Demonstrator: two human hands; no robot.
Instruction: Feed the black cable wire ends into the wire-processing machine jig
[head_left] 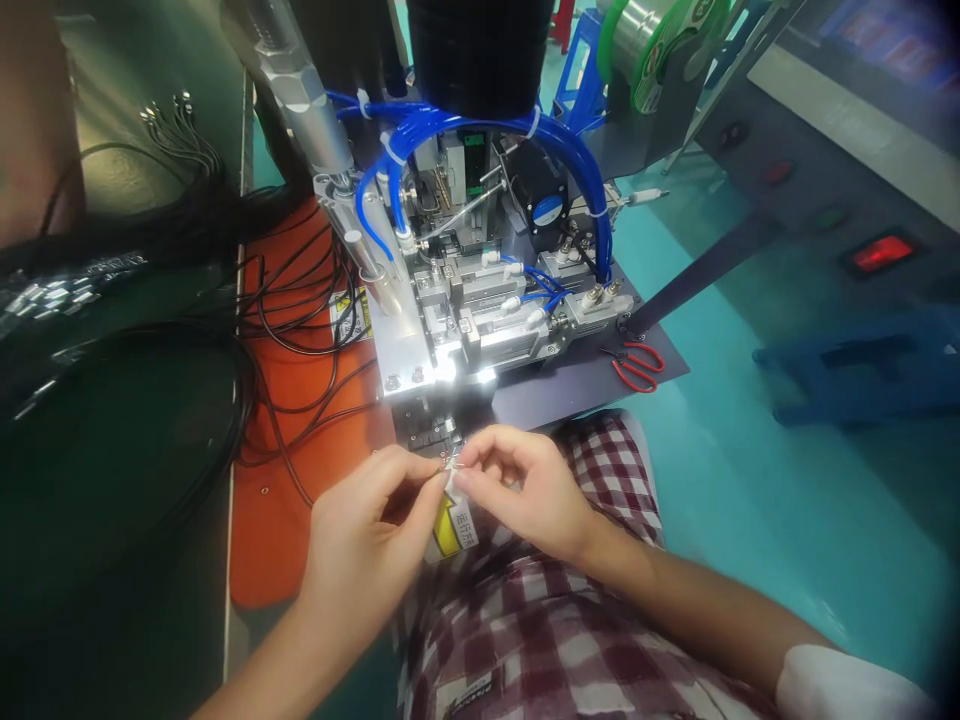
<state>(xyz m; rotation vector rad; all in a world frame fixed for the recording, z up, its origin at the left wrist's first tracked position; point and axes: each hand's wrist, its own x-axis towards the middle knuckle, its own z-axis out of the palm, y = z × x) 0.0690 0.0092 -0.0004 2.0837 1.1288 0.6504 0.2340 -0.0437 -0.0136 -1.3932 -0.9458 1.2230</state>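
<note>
My left hand (pixel 375 520) is closed in a pinch, thumb against forefinger, on a small bundle of thin pale wires (pixel 452 463). From the other side, the thumb and forefinger of my right hand (pixel 529 490) pinch at the same fine wire ends. The wires are too small to make out in detail. Just beyond my fingertips is the brightly lit front of a metal bench machine (pixel 480 340), with a small dark fixture (pixel 431 430) below it. A label with a yellow arrow (pixel 448 530) shows beneath my hands.
Black cables (pixel 300 330) lie over an orange board (pixel 270 540) on the left. Red-handled pliers (pixel 637 368) rest on the machine's dark base plate (pixel 555 395). Blue air tubes (pixel 480 118) arch above the machine. A solder spool (pixel 660 40) and a control box (pixel 825 170) stand right.
</note>
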